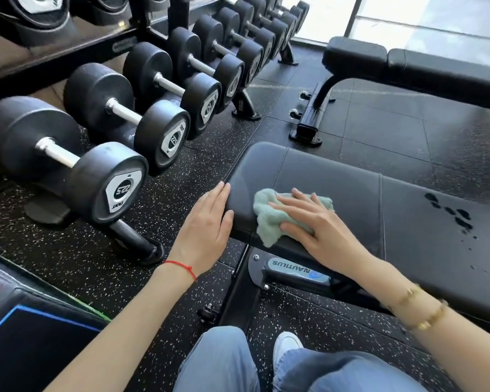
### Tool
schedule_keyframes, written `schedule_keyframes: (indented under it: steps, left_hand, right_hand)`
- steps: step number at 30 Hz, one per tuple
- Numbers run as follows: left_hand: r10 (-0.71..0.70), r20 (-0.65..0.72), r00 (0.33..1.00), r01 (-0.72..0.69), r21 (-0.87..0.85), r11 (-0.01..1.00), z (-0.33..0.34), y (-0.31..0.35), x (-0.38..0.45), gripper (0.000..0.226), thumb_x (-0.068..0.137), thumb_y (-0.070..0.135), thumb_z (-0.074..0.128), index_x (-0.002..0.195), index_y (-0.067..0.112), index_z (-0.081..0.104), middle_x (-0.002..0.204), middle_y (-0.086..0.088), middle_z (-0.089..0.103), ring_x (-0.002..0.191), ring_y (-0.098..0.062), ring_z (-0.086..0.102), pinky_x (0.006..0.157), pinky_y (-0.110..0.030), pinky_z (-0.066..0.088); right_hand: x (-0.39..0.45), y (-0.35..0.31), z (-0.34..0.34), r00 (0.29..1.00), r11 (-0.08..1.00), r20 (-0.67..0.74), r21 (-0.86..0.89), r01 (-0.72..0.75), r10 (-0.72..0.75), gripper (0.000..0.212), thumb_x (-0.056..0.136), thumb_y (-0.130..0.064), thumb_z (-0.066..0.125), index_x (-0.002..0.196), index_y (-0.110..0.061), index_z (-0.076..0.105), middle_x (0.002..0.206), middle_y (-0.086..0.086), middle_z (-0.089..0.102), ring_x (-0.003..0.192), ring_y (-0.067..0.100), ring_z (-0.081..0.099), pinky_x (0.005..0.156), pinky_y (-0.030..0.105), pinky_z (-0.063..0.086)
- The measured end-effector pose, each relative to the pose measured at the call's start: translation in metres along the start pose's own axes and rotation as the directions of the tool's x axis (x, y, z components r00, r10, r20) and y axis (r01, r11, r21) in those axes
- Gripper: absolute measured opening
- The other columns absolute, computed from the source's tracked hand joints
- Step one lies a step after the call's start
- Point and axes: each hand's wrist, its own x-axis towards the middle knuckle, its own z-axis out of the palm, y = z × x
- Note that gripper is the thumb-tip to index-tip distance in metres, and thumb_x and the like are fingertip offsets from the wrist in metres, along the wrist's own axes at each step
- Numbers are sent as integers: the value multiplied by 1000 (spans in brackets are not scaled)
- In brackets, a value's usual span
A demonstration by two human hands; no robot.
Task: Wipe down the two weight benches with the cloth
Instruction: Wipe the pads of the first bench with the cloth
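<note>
On the near end of the closer bench [337, 182], the person's right hand [320, 222] lies flat on a pale green cloth [262, 215], fingers straight and spread, pressing it onto the black padding. Part of the cloth hangs over the near edge of the pad. The left hand [207, 222] rests open against the end of the same pad, fingers straight and together, holding nothing. A red string [181, 267] circles the left wrist; gold bracelets [425, 309] sit on the right one.

Farther right along the pad, a patch of dark wet droplets [453, 215] lies well apart from the cloth. The second bench [408, 66] stands beyond, near the bright window [436, 21], with dark floor tiles [379, 125] between the two benches. To the left, a row of black dumbbells [164, 114] sits on a low rack beside the closer bench. Blue jeans [218, 360] and a white shoe [286, 346] show at the bottom of the view.
</note>
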Motion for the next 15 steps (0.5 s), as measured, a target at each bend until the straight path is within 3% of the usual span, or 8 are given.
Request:
schedule_keyframes:
  steps: [7, 12, 15]
  left_hand:
    - [7, -20, 1000, -6, 57, 998, 1, 14, 17, 61, 98, 37, 19, 146, 5, 37, 153, -13, 35, 142, -24, 29, 120, -41, 21]
    - [-9, -1, 1000, 9, 39, 999, 2, 16, 36, 55, 99, 31, 24, 146, 6, 38, 152, -12, 37, 142, -21, 28, 119, -42, 22]
    - [5, 1, 1000, -5, 46, 999, 3, 16, 43, 55, 98, 30, 25, 145, 5, 40, 149, -13, 40, 141, -23, 31, 118, -43, 23]
  right_hand:
    - [41, 27, -3, 978, 978, -118, -99, -183, 171, 41, 99, -28, 47, 140, -29, 46, 154, -1, 33, 147, 28, 18, 120, 48, 9]
    - [33, 26, 4, 983, 973, -179, -218, -75, 36, 46, 101, -28, 45, 146, -30, 36, 153, -4, 34, 144, 25, 24, 118, 48, 19]
    - [29, 26, -3, 986, 990, -156, -138, 31, -53, 45, 100, -22, 48, 144, -24, 41, 147, -3, 45, 139, 18, 35, 116, 41, 27]
